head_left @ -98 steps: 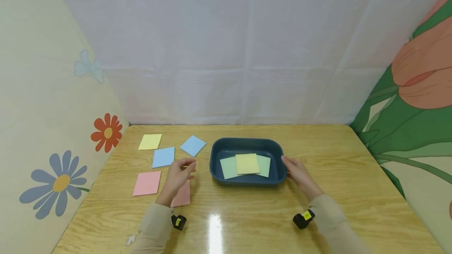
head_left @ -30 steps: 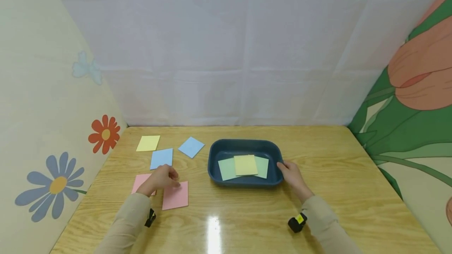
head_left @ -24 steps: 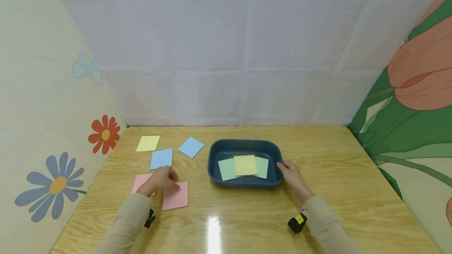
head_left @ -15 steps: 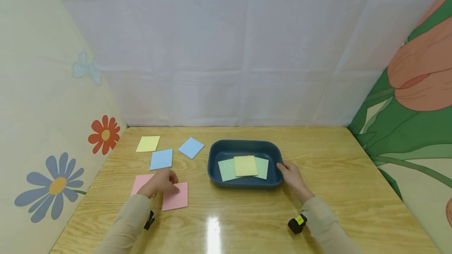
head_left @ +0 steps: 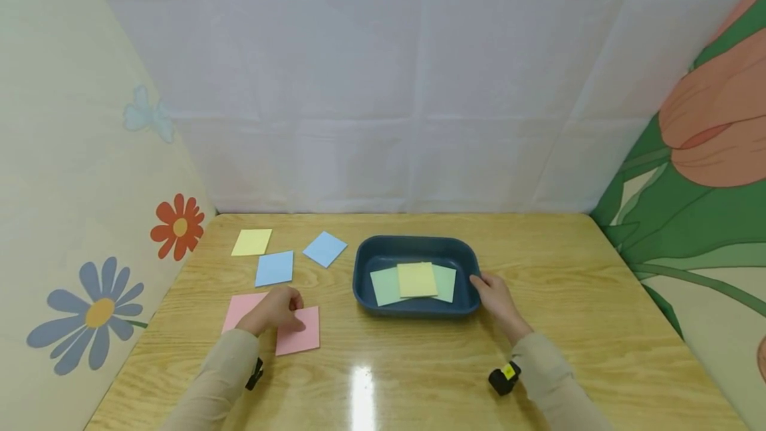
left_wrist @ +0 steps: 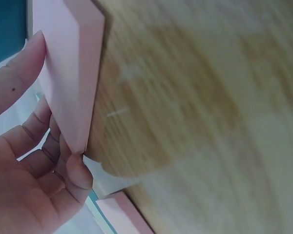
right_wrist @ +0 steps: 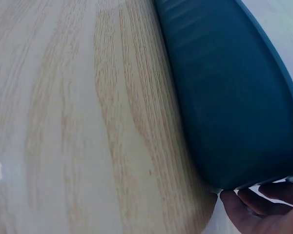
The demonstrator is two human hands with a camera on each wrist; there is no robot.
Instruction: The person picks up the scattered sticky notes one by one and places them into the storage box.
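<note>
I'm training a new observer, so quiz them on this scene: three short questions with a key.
1. How many blue sticky-note pads lie on the wood-grain table?
2. True or false: the left hand pinches a green pad.
3. The top pad in the dark blue tray that the right hand holds is: A green, B yellow, C pink.

Key: 1. Two. 2. False; it pinches a pink pad. 3. B.

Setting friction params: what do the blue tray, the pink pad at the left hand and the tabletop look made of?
Blue tray: probably molded plastic, satin; smooth, rounded walls.
Pink pad: likely a paper stack, matte; no shine, thick straight edge in the left wrist view.
Tabletop: wood or wood-look laminate, fairly glossy; visible grain, bright reflection.
</note>
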